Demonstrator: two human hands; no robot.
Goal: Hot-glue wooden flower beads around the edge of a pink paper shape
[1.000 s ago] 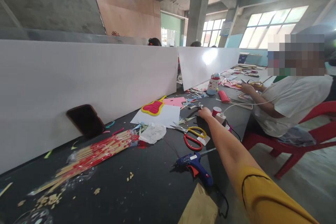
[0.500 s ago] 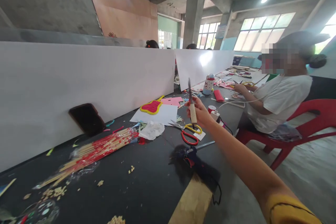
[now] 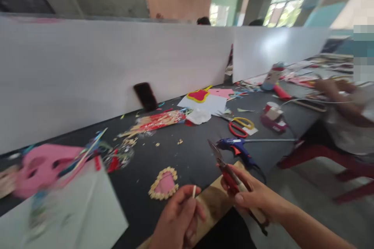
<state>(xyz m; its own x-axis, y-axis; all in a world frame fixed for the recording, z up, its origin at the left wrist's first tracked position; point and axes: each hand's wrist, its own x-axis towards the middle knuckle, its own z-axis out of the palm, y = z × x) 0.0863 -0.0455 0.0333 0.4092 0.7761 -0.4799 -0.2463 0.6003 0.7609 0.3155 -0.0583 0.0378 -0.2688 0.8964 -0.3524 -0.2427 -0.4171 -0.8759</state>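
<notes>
My right hand (image 3: 248,192) is wrapped round a cutting tool (image 3: 224,167) with a pointed metal head and reddish and pale handles. At the lower middle, my left hand (image 3: 178,218) pinches a short pale stick (image 3: 194,191) between thumb and finger. Just beyond that hand lies a pink heart-shaped piece (image 3: 166,183) edged with small pale bits. A blue glue gun (image 3: 238,148) rests on the black table (image 3: 137,194) beyond my right hand. Below my hands a tan board (image 3: 209,200) reaches the table's edge.
Scissors (image 3: 238,124) with red and yellow handles lie near a crumpled white tissue (image 3: 198,116). Bundled sticks (image 3: 157,121) and a phone (image 3: 145,96) are by the white partition (image 3: 117,62). Pink mask-like cutouts (image 3: 43,163) lie left. A person's arm (image 3: 336,93) is at right.
My view has swung left and down. My right hand, with the tool, has drawn back from over the scissors, and my left hand with the stick has come into view.
</notes>
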